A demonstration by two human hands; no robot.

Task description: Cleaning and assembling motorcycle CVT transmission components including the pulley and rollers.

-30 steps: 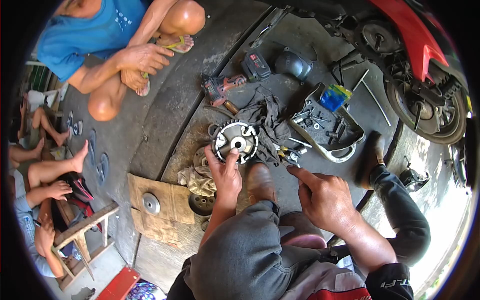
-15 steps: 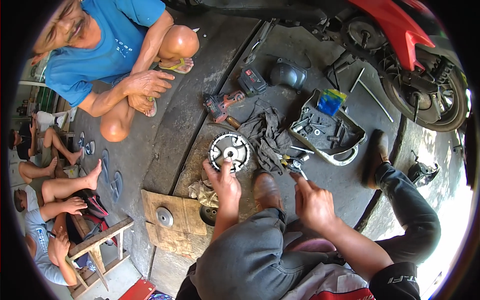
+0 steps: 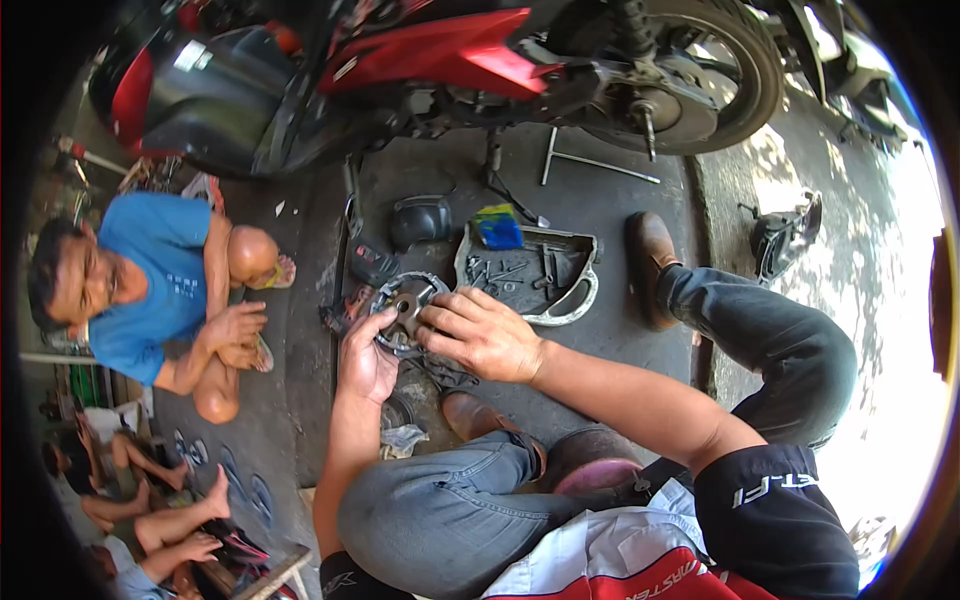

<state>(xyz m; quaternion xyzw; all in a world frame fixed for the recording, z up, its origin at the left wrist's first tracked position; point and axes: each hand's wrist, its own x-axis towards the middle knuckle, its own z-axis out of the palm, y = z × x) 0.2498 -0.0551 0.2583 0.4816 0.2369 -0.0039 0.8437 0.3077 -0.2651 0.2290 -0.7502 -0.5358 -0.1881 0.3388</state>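
Observation:
A round scooter clutch (image 3: 404,300) with a notched metal rim is held up in front of me, tilted, its centre hole showing. My left hand (image 3: 366,355) grips its near left side, thumb over the face. The curled fingers of my right hand (image 3: 488,335) press on its right side and face, hiding part of it. Whether a small part lies under those fingers, I cannot tell. Behind the clutch lies a cordless power tool (image 3: 350,306), partly covered, with a dark battery (image 3: 374,265) beyond it. A dark rag (image 3: 447,373) is on the floor below.
A metal cover (image 3: 562,318) right of centre holds loose bolts and tools, with a blue-yellow packet (image 3: 498,227) on its edge. A red scooter (image 3: 440,55) stands across the far side. A T-handle wrench (image 3: 605,168) lies near its wheel. A person in blue (image 3: 165,265) squats at left.
My right hand has come from the right, near my knee, onto the clutch. The clutch is raised and tilted. My view has shifted up, showing more of the scooter.

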